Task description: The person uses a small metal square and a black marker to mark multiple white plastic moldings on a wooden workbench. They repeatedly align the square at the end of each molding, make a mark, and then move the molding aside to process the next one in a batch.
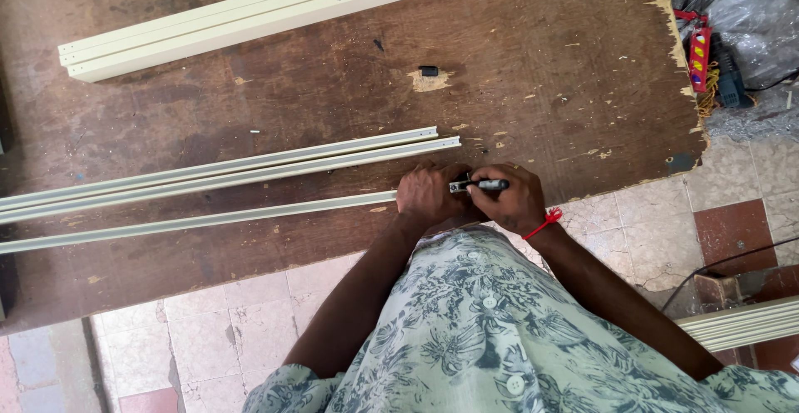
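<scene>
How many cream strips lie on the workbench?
5: two bundled at the top edge, possibly more in that stack; a pair side by side mid-bench; one under the left hand, nearest the person.

A worn brown counter (541, 47) carries a stack of cream bars (250, 18) along its far edge. Nearer lies a pair of thin cream strips (225, 168). A small black piece (429, 70) sits beyond their ends. Crumpled plastic sheeting (749, 5) lies off the counter's right edge.
</scene>
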